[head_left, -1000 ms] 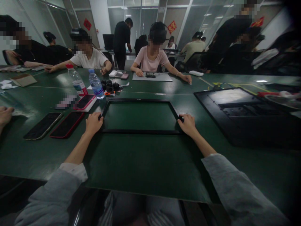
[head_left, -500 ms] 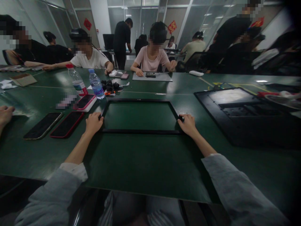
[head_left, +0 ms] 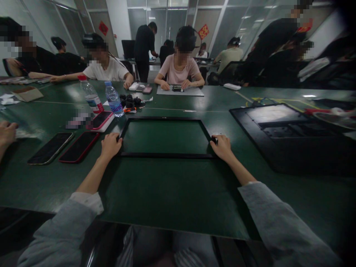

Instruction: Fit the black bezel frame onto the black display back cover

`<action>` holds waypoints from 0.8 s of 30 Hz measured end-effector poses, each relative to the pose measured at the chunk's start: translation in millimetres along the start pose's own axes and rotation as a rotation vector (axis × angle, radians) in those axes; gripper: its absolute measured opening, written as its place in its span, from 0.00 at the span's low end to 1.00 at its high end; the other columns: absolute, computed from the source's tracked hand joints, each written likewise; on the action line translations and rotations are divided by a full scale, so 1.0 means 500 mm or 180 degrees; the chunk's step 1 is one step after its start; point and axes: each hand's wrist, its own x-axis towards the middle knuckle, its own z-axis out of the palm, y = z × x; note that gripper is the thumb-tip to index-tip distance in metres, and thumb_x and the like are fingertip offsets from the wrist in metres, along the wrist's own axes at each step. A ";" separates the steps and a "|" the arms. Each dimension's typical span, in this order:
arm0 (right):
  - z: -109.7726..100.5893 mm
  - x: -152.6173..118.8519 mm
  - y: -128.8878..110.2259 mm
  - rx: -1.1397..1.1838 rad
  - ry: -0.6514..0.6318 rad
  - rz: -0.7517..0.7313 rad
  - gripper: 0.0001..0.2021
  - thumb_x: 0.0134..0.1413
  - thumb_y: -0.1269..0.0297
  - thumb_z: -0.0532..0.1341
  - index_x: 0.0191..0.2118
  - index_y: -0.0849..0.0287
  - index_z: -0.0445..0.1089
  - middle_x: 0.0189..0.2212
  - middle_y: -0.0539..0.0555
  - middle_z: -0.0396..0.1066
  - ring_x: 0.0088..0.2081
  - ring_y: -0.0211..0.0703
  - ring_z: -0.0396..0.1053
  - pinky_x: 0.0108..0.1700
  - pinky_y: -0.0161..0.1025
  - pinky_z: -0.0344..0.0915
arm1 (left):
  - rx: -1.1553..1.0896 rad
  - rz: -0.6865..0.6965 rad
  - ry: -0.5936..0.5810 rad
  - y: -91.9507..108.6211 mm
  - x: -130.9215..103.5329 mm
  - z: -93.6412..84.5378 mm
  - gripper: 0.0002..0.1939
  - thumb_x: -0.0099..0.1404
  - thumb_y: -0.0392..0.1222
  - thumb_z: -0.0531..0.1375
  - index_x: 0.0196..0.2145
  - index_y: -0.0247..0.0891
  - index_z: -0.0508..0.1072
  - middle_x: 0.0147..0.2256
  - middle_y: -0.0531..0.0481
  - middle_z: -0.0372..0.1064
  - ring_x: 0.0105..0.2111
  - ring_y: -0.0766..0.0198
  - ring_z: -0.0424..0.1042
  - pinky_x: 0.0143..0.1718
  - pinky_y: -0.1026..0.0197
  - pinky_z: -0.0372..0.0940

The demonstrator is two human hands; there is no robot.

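Note:
A thin black rectangular frame (head_left: 167, 155), which looks like a monitor bezel, lies on or just above the green table (head_left: 172, 196) before me. Its middle is hollow and the table shows through. My left hand (head_left: 111, 144) is closed round its left side, near the lower corner. On the opposite side my right hand (head_left: 221, 146) grips the frame in the same way, thumb inward. To the right lies a large black panel (head_left: 256, 137) with a pale metal area, apart from my hand. Left of my left hand are a red-edged phone (head_left: 79, 147) and a dark phone (head_left: 50, 148).
Two plastic bottles, one with a red cap (head_left: 93, 97) and one with a blue cap (head_left: 114, 100), stand behind a pink-edged phone (head_left: 101, 121). Small black parts (head_left: 130, 101) lie beside them. A co-worker's hand (head_left: 7, 133) rests at the left edge. Several people sit across the table.
My hands and the black frame have stayed in place. Across the table, the co-worker in pink has lowered a raised hand to the small device on the grey mat.

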 end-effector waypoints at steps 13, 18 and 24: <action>0.003 -0.002 0.004 -0.0089 -0.0118 0.0124 0.23 0.62 0.58 0.53 0.56 0.62 0.73 0.53 0.69 0.71 0.57 0.64 0.65 0.59 0.59 0.62 | -0.0070 0.0020 -0.0003 0.007 -0.005 -0.007 0.23 0.73 0.47 0.51 0.60 0.39 0.73 0.64 0.38 0.67 0.63 0.40 0.64 0.60 0.35 0.64; -0.001 -0.001 0.001 -0.0037 -0.0074 0.0021 0.22 0.61 0.60 0.54 0.55 0.62 0.73 0.51 0.69 0.72 0.56 0.65 0.65 0.59 0.61 0.61 | -0.0061 -0.0018 -0.0001 0.011 -0.006 -0.008 0.22 0.73 0.46 0.52 0.60 0.41 0.73 0.64 0.39 0.68 0.63 0.41 0.64 0.61 0.36 0.63; -0.002 0.001 -0.001 0.0029 -0.0056 0.0033 0.22 0.60 0.60 0.54 0.55 0.60 0.74 0.49 0.68 0.72 0.56 0.65 0.65 0.59 0.62 0.61 | -0.0036 -0.0041 0.0101 0.019 -0.011 -0.012 0.23 0.73 0.45 0.51 0.62 0.40 0.71 0.64 0.37 0.67 0.63 0.42 0.64 0.60 0.38 0.64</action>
